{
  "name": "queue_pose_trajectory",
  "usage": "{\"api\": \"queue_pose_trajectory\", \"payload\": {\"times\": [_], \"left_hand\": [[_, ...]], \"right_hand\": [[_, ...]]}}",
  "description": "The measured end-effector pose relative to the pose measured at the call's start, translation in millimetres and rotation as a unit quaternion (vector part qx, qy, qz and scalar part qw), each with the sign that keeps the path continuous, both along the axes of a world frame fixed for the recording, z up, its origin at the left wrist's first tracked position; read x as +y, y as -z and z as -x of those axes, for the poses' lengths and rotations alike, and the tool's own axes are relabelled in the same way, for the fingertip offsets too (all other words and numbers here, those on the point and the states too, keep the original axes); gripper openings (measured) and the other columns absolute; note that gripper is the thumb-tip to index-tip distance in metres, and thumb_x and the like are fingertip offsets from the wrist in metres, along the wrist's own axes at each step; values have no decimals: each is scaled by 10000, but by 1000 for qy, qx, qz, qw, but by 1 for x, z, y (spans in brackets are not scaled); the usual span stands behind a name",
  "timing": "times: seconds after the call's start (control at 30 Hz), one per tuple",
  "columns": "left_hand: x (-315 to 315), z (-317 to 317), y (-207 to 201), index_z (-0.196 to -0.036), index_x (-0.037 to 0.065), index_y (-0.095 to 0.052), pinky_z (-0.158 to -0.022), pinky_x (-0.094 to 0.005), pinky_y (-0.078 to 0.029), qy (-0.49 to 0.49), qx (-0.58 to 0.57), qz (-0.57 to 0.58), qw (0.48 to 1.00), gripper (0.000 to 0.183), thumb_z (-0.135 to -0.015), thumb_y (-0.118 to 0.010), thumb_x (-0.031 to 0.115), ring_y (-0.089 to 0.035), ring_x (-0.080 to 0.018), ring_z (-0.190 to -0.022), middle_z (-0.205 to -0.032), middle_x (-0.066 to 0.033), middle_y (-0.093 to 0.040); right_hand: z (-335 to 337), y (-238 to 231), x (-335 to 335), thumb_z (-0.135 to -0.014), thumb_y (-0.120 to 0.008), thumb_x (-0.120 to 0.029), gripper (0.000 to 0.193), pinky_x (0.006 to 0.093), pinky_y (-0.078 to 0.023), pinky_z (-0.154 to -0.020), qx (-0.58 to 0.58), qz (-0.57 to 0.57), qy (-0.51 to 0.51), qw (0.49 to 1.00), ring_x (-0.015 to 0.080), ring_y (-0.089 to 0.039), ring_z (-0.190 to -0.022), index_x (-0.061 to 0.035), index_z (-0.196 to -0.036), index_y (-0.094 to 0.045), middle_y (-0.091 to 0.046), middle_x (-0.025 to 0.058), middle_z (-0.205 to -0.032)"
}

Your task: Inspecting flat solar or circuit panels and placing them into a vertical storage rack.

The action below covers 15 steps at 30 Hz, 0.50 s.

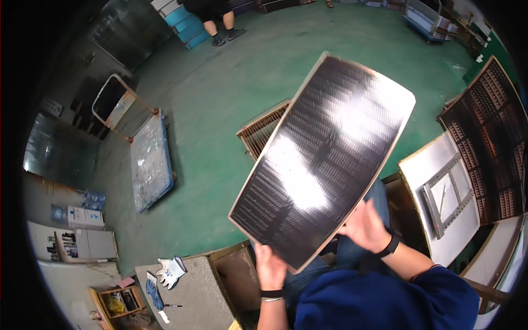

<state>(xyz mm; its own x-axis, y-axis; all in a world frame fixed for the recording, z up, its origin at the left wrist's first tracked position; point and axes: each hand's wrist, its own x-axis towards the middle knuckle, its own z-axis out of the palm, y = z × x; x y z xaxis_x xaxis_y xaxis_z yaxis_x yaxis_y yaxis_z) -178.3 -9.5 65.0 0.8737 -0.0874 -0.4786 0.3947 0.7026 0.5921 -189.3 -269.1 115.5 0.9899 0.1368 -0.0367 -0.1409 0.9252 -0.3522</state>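
Note:
A large, flat, glossy dark panel (pixel 324 154) with light edges and rows of small slot-like marks is held up tilted in front of me. Bright reflections wash out parts of its surface. My left hand (pixel 270 268) grips its lower left corner, thumb on the face and the other fingers hidden behind. Along the lower right edge, my right hand (pixel 365 224) is closed on the panel. What the panel is made of, I cannot tell.
To the right, a similar dark panel (pixel 489 137) leans by a white board (pixel 440 165) bearing a metal frame (pixel 446 192). Gloves (pixel 171 271) and a pen (pixel 174 306) lie on a grey bench (pixel 206 294). Beyond are a slatted rack (pixel 258 132), a platform trolley (pixel 151 165) and a standing person (pixel 219 25).

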Motion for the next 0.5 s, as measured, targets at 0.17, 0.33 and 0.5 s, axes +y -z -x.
{"api": "queue_pose_trajectory", "payload": {"times": [0.17,0.33,0.5], "left_hand": [[-29,0,14,-1272,68,-454,-813,-359,-537,269,-65,-54,960,332,-948,-496,125,-634,-220,-937,-1094,-132,-614],[-3,-25,50,-1116,-20,-584,-799,-271,-511,218,-178,-512,811,220,-955,-460,63,-616,-141,-892,-1033,-112,-643],[25,-32,66,-1109,-19,-559,-646,-245,-534,62,-54,-425,901,205,-959,-444,60,-644,-143,-740,-976,-122,-646]], "right_hand": [[-36,9,-4,-933,-543,-179,412,314,-383,-973,86,338,230,908,141,-493,-1114,0,-1281,-414,-538,68,-1212],[-103,63,-89,-950,-515,-161,325,239,-443,-784,17,616,298,729,73,-528,-853,36,-1208,-502,-603,29,-949],[-143,116,-92,-926,-535,-139,370,251,-347,-486,75,767,262,581,75,-340,-563,-2,-1267,-491,-397,14,-620]]}}
